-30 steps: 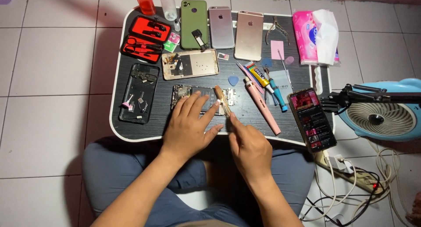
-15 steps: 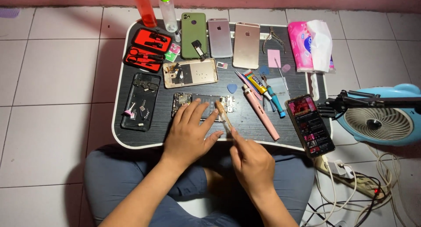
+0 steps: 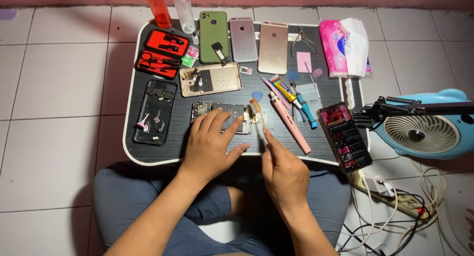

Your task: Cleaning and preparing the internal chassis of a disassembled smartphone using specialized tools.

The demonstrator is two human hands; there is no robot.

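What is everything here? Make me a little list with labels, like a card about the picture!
Place: small black lap table over a tiled floor
Left hand: lies flat on an opened phone
Right hand: holds a thin tool, tip at the opened phone's right edge
Top row: green phone, silver phone, gold phone, all face down
Left side: red tool kit, black phone frame
Right side: pink pen-like tool, lit phone, blue fan

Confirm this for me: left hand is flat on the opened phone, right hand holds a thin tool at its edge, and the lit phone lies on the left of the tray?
Not quite. The head view shows the lit phone on the right of the tray. Left hand on the opened phone and right hand holding the thin tool are correct.
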